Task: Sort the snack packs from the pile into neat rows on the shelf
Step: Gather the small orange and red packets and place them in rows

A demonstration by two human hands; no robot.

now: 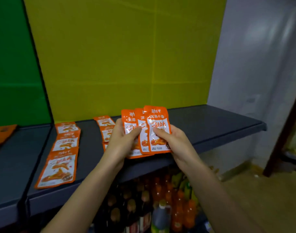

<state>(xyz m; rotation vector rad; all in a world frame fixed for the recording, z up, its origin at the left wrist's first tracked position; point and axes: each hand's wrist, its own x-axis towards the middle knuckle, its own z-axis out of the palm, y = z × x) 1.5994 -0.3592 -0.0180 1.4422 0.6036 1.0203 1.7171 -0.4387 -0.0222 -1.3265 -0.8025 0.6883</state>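
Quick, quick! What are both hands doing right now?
Left hand: holding the fan of orange snack packs, thumb across the front.
Right hand: fingers gripping the frontmost pack of that fan.

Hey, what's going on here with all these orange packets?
A person is stocking a grey shelf. The left hand and right hand together hold a fan of three orange snack packs upright over the shelf. A row of three packs lies flat further left, and a second row sits partly hidden behind the left hand. Bottles stand on the level below.
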